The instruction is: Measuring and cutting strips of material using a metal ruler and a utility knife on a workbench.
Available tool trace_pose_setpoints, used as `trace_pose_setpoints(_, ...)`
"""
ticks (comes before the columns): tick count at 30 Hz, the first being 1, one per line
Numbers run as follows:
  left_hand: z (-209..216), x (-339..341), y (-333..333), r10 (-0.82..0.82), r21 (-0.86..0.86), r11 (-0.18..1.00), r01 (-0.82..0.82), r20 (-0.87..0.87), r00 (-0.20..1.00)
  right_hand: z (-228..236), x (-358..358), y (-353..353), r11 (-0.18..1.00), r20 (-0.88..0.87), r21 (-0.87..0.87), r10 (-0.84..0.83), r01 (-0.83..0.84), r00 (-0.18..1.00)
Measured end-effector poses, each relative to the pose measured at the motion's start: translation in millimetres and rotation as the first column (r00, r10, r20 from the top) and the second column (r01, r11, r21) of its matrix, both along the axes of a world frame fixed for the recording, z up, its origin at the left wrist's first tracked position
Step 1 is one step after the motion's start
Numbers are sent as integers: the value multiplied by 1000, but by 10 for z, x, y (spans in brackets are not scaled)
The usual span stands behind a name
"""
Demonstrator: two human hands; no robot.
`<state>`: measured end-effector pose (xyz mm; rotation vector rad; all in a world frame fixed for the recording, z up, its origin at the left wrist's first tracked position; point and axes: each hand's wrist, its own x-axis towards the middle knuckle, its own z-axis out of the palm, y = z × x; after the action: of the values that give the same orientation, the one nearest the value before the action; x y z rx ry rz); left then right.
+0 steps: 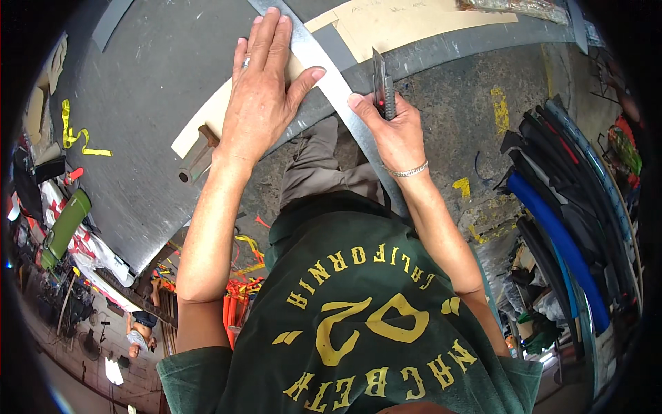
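My left hand (265, 86) lies flat with its fingers stretched out, its fingertips and thumb tip on a long metal straightedge (336, 86). Under that hand a tan cardboard strip (200, 127) shows on the dark work table (165, 65). A utility knife (380, 86) is gripped in my right hand (398, 138), blade pointing away from me. My right thumb rests at the straightedge's right edge, and the straightedge runs back toward my body. Beside my left wrist lies a hammer (200, 155), its head near the table edge.
A larger tan cardboard sheet (414, 27) with pencil marks lies at the far side, under a plastic-wrapped bundle (517, 8). Yellow strap (72, 131) and a green roll (67, 228) are at left. Dark and blue material (558, 234) is stacked at right. Another person (140, 334) appears far lower left.
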<state>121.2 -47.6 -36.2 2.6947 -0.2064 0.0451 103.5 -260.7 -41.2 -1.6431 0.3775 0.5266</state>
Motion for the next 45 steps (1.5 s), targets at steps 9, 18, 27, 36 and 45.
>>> trace_pose_setpoints(9,28,-1,-9,-16,67,998,16,9,1000,-16,-1,-10,1000,-29,-25,-1,0,1000)
trace_pose_setpoints(18,274,89,-70,32,-21,999,-39,-287,957,-21,3,-1,1000,-17,-9,-8,8,1000)
trace_pose_setpoints(27,471,168,-129,0,111,993,32,-279,960,-39,-7,-7,1000,10,15,-21,21,1000)
trace_pose_setpoints(36,324,178,-108,-90,229,968,105,-75,993,342,71,-288,846,393,-475,449,-241,802)
trace_pose_setpoints(45,378,205,-224,-82,420,895,150,-175,981,575,185,80,789,406,-530,557,-310,724)
